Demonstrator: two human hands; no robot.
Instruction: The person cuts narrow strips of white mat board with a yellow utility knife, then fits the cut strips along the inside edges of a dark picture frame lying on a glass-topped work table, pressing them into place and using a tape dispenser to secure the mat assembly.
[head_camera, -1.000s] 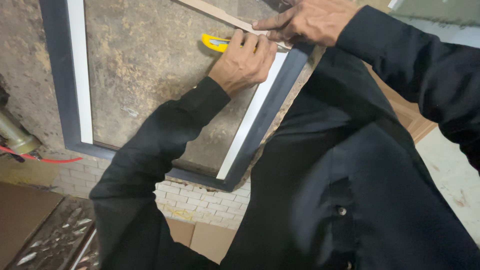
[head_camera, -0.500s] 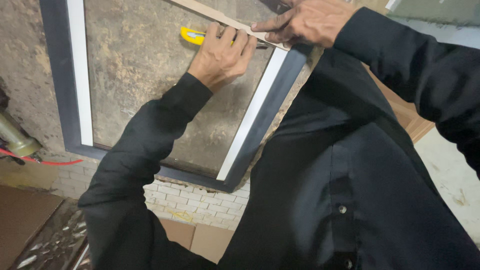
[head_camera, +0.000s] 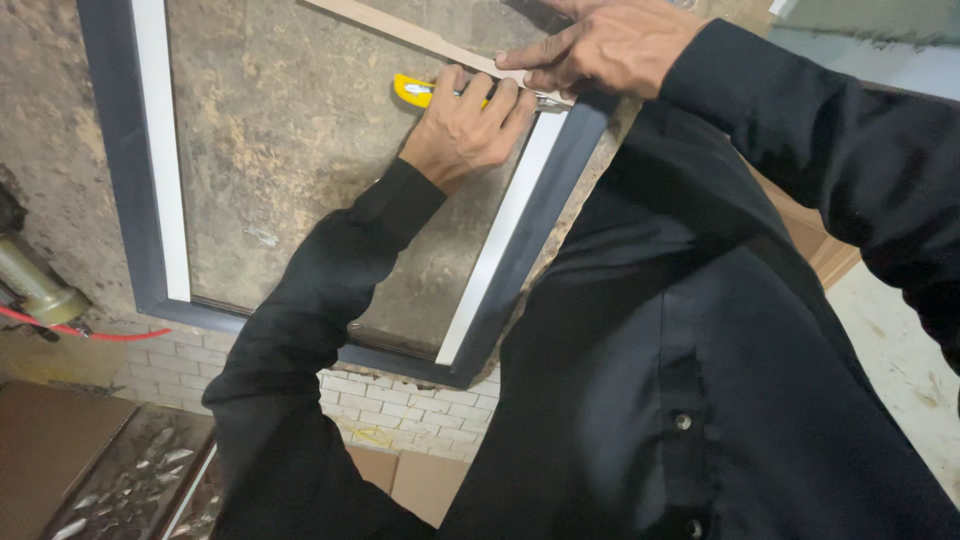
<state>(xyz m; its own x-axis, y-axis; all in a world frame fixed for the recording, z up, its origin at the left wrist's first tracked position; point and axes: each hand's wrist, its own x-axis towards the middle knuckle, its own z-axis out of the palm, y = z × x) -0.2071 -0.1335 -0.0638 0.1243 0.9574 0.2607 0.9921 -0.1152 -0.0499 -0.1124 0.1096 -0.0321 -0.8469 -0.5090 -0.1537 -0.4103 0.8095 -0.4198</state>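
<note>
A yellow plastic utility knife is grasped by the left hand against a thin pale wooden strip, which is pressed flat by the right hand's fingers over the dark-framed, white-lined panel on the stained counter.

1 frame, 1 yellow knife, 1 wood strip, 2 hands.

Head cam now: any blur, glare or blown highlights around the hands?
Head view: sharp, no motion blur on the left hand gripping the yellow utility knife; even, soft light; white frame liner bright but not clipped; black sleeves lose detail; right hand cropped at the top edge.
</note>
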